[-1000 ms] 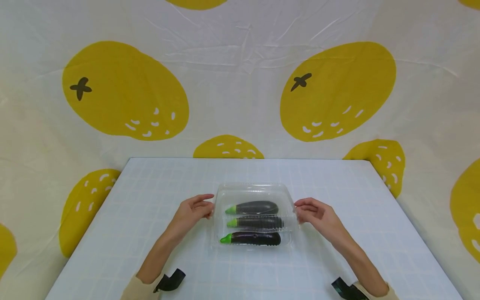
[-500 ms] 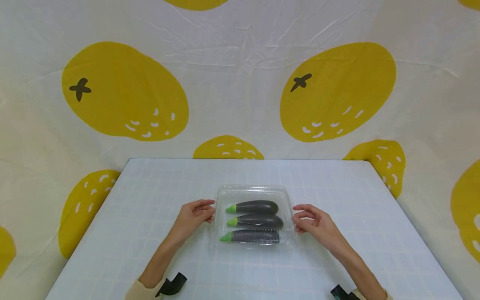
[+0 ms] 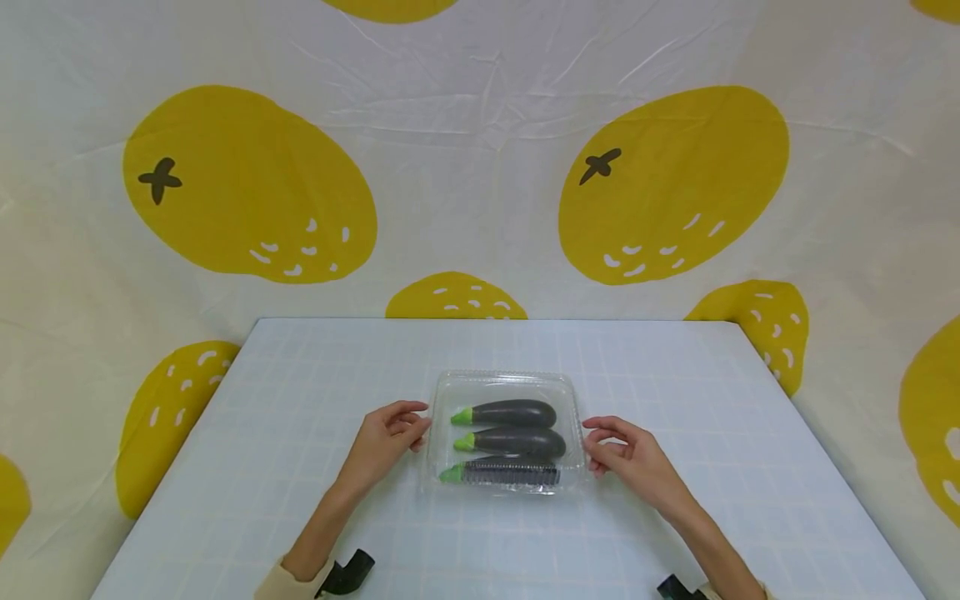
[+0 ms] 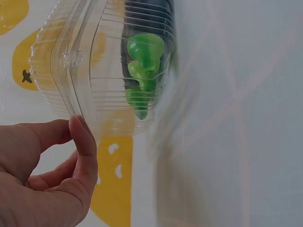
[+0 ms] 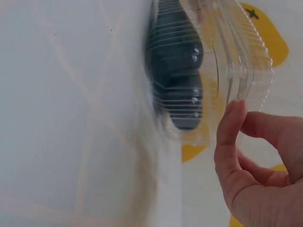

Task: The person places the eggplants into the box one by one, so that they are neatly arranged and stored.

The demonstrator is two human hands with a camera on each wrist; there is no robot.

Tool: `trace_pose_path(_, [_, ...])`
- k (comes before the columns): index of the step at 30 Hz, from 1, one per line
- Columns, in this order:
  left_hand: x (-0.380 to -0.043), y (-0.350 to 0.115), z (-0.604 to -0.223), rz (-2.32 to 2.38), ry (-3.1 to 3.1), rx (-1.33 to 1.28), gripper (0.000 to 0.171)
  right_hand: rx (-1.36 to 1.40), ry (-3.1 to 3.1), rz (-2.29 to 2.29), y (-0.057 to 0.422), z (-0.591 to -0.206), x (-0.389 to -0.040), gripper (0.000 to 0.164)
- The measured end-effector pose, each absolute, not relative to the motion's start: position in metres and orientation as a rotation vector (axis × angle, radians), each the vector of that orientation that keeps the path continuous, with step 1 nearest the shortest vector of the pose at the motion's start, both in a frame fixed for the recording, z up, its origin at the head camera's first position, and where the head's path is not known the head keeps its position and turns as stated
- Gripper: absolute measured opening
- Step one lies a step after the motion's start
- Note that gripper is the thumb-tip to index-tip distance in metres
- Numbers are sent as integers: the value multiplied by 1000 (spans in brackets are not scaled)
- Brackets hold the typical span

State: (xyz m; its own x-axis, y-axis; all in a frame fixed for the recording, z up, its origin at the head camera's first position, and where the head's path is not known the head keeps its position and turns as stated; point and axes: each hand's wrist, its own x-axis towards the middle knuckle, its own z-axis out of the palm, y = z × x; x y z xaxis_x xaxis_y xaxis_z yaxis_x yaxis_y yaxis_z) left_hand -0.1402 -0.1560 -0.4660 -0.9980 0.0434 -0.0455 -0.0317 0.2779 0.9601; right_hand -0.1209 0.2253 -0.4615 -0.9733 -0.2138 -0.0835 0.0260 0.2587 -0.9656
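Note:
A clear plastic clamshell container (image 3: 498, 381) stands on the table, its lid down over the base. Inside lie three dark eggplants with green stem ends pointing left: a far eggplant (image 3: 517, 412), a middle eggplant (image 3: 519, 442) and a near eggplant (image 3: 513, 474), the last seen through the lid's ribbed wall. My left hand (image 3: 378, 442) pinches the rim at the container's left side between thumb and index finger, as the left wrist view shows near the green stems (image 4: 146, 49). On the opposite side my right hand (image 3: 633, 462) pinches the right rim (image 5: 232, 71).
The white gridded table (image 3: 360, 350) extends around the container on all sides. Behind it hangs a pale cloth (image 3: 465, 192) printed with large yellow fruit. A black camera mount (image 3: 348, 572) sits on the left wrist, another mount (image 3: 678, 587) on the right.
The lid's ribbed front wall has swung down toward the person, from over the middle eggplant to over the near one. Both hands have lowered slightly and come nearer with it.

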Motion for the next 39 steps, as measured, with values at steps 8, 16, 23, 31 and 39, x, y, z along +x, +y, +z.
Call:
trace_pose_path(8, [-135,-159,-471,1805,2455,9,35,-180,2388,-1749,226,-467,-117,36])
trace_pose_path(16, [-123,-169,-473,1757,2345,159,42,-304,2347,-1677,233,-469,-110,36])
trace_pose_path(23, [-119,-178,-477,1777,2151,244,44,-378,2167,-1665,242,-470,-108,36])
trace_pose_path(31, [-115,-185,-482,1735,1961,319,35,-413,2056,-1638,246,-473,-108,36])
trace_pose_path(39, [-115,-188,-486,1650,1888,426,32,-444,1986,-1614,246,-474,-109,28])
